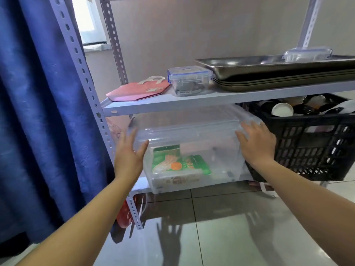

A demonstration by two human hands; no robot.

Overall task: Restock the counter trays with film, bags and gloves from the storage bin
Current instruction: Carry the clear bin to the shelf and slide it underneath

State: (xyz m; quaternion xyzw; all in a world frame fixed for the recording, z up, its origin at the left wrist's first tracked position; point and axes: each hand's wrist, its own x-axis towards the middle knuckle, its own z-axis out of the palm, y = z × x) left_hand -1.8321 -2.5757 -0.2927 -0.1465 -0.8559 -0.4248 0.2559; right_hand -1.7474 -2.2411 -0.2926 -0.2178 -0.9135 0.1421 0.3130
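Note:
A clear plastic storage bin with a lid sits on the lower shelf of a grey metal rack. Through its front wall I see green packets and a flat box below them. My left hand is at the bin's left front corner, fingers straight, thumb against the wall. My right hand lies flat against the bin's right side, fingers spread and straight. Neither hand grips anything.
A black plastic crate full of cups stands right of the bin, close to my right hand. The upper shelf holds a pink bag, a small clip-lid box and stacked steel trays. A blue curtain hangs on the left.

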